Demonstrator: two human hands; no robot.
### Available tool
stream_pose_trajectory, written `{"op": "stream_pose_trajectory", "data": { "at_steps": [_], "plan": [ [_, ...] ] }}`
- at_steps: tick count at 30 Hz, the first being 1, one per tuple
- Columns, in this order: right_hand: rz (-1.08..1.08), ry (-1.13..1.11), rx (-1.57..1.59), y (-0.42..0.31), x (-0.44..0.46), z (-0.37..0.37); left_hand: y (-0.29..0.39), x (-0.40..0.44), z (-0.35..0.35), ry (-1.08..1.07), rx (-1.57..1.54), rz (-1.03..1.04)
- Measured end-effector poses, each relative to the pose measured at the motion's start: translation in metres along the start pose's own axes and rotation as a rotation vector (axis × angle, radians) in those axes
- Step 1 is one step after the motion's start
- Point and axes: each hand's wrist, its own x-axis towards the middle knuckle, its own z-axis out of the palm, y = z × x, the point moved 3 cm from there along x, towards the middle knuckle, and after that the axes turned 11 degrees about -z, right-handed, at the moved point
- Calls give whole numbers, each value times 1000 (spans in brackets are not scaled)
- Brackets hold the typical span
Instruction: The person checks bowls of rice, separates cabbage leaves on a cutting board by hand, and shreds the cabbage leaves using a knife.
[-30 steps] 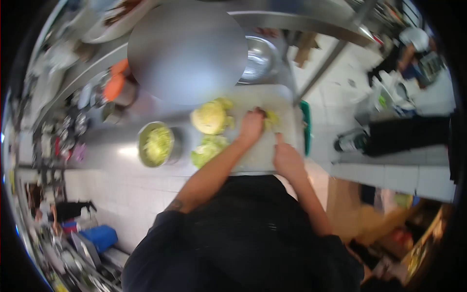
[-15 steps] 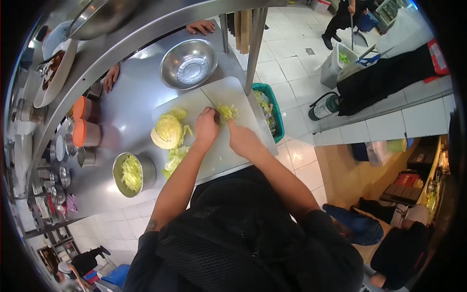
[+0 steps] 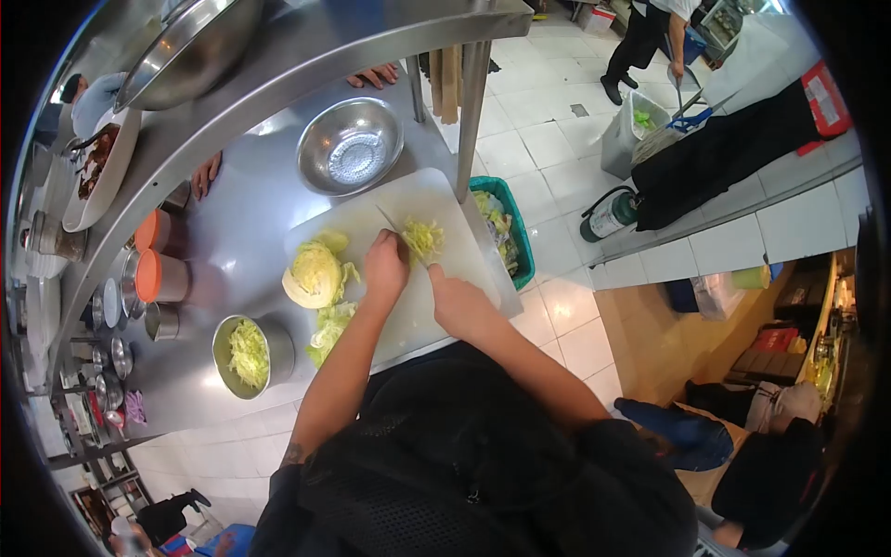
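Note:
My right hand [image 3: 461,304] is wrapped round the handle of a knife [image 3: 388,217], whose blade slants up and left over the white cutting board [image 3: 455,190]. My left hand [image 3: 385,265] lies closed with curled fingers just left of the blade; whatever is under them is hidden. Shredded lettuce [image 3: 424,237] is heaped against the blade's right side. Left of my left hand, a cut head of lettuce [image 3: 316,275] rests on the board, with a loose lettuce piece [image 3: 329,330] below it. A metal container [image 3: 281,357] of shredded lettuce [image 3: 248,354] stands beside the board.
A steel bowl [image 3: 350,147] stands behind the board. A green bin [image 3: 520,223] with lettuce scraps is at the right. Orange-lidded containers [image 3: 161,276] stand left, under a steel shelf [image 3: 306,58]. Another person's hands [image 3: 374,76] rest at the far counter edge.
The view has shifted slightly, so the counter sits lower. The knife has turned a little with its shreds at its right. A person at the far right has bent towards the grey bin.

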Motion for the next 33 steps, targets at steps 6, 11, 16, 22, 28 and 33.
{"op": "stream_pose_trajectory", "data": {
  "at_steps": [6, 11, 16, 22, 28, 33],
  "plan": [
    [-81, -1, -70, 0, 21, -19, -5, -7, -4, -26, 6, 29],
    [-63, 35, -43, 14, 11, 17, -3, -5, -5, -15, 31, -12],
    [-61, 37, -18, -1, 17, -5, -6, -5, -6, 4, -43, 89],
    [-105, 128, -13, 16, 18, 15, -6, -8, -5, 1, -41, 37],
    [-87, -29, -65, -6, 4, -4, -15, -7, -1, 32, -55, 46],
    [-69, 67, -35, 25, 20, 23, -8, -15, -8, 69, -14, 86]
  ]
}}
